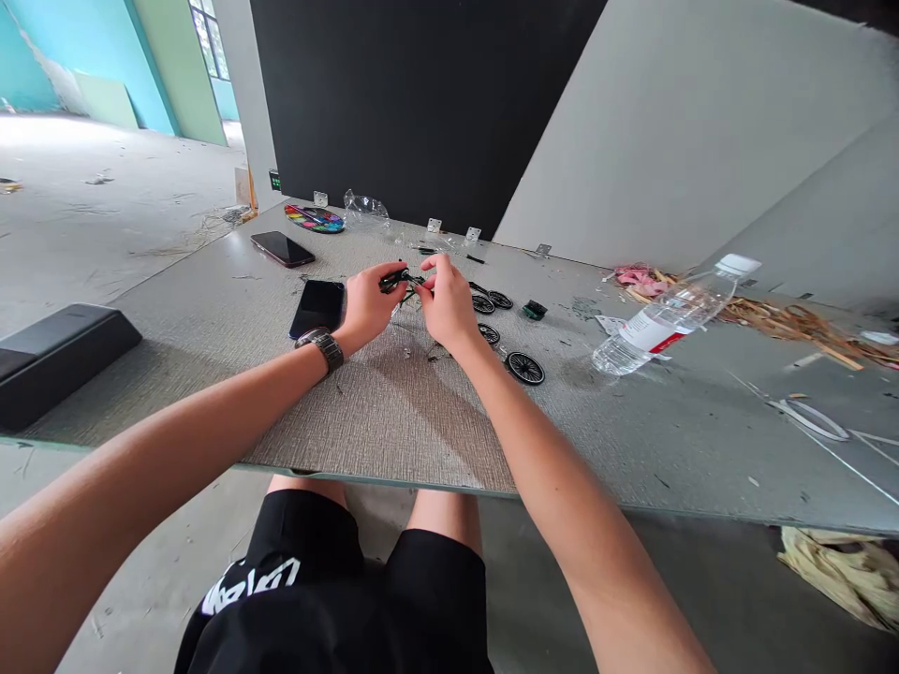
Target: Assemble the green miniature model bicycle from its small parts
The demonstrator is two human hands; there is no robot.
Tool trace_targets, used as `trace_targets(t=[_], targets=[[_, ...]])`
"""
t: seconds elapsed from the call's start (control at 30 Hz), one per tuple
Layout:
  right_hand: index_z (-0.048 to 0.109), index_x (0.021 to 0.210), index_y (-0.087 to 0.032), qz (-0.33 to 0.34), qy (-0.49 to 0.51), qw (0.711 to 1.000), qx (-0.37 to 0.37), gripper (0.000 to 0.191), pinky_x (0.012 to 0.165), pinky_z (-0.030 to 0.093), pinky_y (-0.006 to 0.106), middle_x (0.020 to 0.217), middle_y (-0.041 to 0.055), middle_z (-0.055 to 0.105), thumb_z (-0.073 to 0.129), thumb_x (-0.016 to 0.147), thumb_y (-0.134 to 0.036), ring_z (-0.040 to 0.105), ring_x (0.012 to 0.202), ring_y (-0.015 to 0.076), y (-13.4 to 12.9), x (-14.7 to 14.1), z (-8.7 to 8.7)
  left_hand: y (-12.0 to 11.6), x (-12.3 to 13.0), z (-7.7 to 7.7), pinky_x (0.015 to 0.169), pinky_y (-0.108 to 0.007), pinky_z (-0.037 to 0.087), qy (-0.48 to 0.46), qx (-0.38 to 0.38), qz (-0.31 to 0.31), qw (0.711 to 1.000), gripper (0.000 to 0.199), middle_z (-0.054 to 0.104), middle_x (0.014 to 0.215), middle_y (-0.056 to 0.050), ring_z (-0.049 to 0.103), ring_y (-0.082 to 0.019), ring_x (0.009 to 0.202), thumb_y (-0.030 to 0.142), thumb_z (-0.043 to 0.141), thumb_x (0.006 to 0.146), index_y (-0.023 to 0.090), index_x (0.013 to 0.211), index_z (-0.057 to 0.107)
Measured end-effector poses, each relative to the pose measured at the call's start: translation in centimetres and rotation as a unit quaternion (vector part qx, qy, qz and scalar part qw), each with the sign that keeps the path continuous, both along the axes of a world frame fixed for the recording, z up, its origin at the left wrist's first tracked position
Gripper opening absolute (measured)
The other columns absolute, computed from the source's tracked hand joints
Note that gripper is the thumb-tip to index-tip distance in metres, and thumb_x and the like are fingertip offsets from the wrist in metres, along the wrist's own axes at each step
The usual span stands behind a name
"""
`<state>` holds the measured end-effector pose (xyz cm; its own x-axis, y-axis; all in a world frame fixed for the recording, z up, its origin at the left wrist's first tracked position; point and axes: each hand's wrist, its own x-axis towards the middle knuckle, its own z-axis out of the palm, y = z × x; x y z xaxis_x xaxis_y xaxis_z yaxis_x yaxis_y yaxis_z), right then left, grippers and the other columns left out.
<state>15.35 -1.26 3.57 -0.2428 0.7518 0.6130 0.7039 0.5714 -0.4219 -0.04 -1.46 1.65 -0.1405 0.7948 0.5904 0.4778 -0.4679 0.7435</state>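
Fingers (445, 274) on blk part (391, 280), btl (655, 324) (capped), paints (309, 217) in palette (329, 230)

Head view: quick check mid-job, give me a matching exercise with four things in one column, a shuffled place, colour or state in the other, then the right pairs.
Things
1. Black part
2. Wheels
3. Bottle
4. Watch

Place, colour or state
A. Clear, with a white cap
B. Around the left wrist
C. Held in the fingers of the left hand
D. Spoked, on the table, just right of the right hand

Right pairs: 1-C, 2-D, 3-A, 4-B
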Motion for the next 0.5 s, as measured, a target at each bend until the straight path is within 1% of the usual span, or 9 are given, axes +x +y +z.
trace_targets(t=[0.1,0.2,0.27,0.33,0.37,0.4,0.5], targets=[[0.05,0.114,-0.025,-0.008,0.006,1.0,-0.012,0.02,0.079,0.044,0.038,0.092,0.0067,0.066,0.053,0.095,-0.021,0.063,0.087,0.025,-0.19,0.18,0.35,-0.05,-0.01,-0.03,0.098,-0.038,0.055,0.0,0.005,-0.004,1.0,0.031,0.08,0.113,-0.008,0.074,-0.023,0.102,0.02,0.071,0.085,0.019,0.115,0.078],[0.051,0.111,-0.025,-0.008,0.031,0.999,-0.032,0.018,0.077,0.044,0.038,0.083,0.0042,0.066,0.056,0.095,-0.02,0.064,0.082,0.0237,-0.31,0.16,0.52,-0.05,0.0,-0.14,0.097,-0.038,0.056,0.001,0.011,-0.007,1.0,0.031,0.08,0.112,-0.008,0.074,-0.023,0.101,0.019,0.071,0.084,0.02,0.114,0.079],[0.051,0.108,-0.024,-0.009,0.069,0.996,-0.054,0.017,0.076,0.044,0.038,0.079,0.0028,0.066,0.059,0.094,-0.017,0.064,0.077,0.0222,-0.29,0.0,0.48,-0.03,-0.01,-0.22,0.097,-0.038,0.056,0.003,0.015,-0.008,1.0,0.03,0.08,0.112,-0.008,0.074,-0.023,0.101,0.019,0.071,0.084,0.02,0.113,0.079],[0.05,0.103,-0.025,-0.011,0.133,0.986,-0.101,0.018,0.07,0.045,0.036,0.076,0.0016,0.066,0.062,0.092,-0.018,0.062,0.07,0.02,-0.21,-0.21,0.42,-0.05,-0.01,-0.24,0.097,-0.038,0.056,0.007,0.016,-0.008,1.0,0.03,0.08,0.111,-0.008,0.074,-0.023,0.101,0.019,0.071,0.084,0.02,0.113,0.079],[0.049,0.101,-0.025,-0.011,0.175,0.975,-0.138,0.018,0.066,0.044,0.035,0.075,0.0015,0.066,0.063,0.092,-0.018,0.061,0.066,0.0187,-0.17,-0.3,0.42,-0.07,-0.01,-0.22,0.097,-0.038,0.055,0.009,0.018,-0.008,1.0,0.03,0.08,0.112,-0.008,0.074,-0.023,0.101,0.019,0.071,0.084,0.02,0.113,0.079],[0.048,0.1,-0.025,-0.01,0.222,0.958,-0.183,0.019,0.062,0.042,0.033,0.076,0.0018,0.067,0.065,0.092,-0.019,0.059,0.062,0.0174,-0.13,-0.37,0.45,-0.12,-0.01,-0.18,0.097,-0.038,0.055,0.013,0.02,-0.009,1.0,0.03,0.08,0.112,-0.008,0.074,-0.023,0.101,0.019,0.071,0.084,0.02,0.113,0.079],[0.046,0.097,-0.025,0.003,0.344,0.886,-0.312,0.022,0.052,0.035,0.029,0.08,0.0038,0.07,0.067,0.091,-0.019,0.055,0.058,0.0145,-0.08,-0.42,0.65,-0.28,-0.01,0.0,0.098,-0.038,0.055,0.024,0.029,-0.015,0.999,0.03,0.08,0.112,-0.008,0.074,-0.022,0.1,0.019,0.071,0.085,0.019,0.114,0.078]])
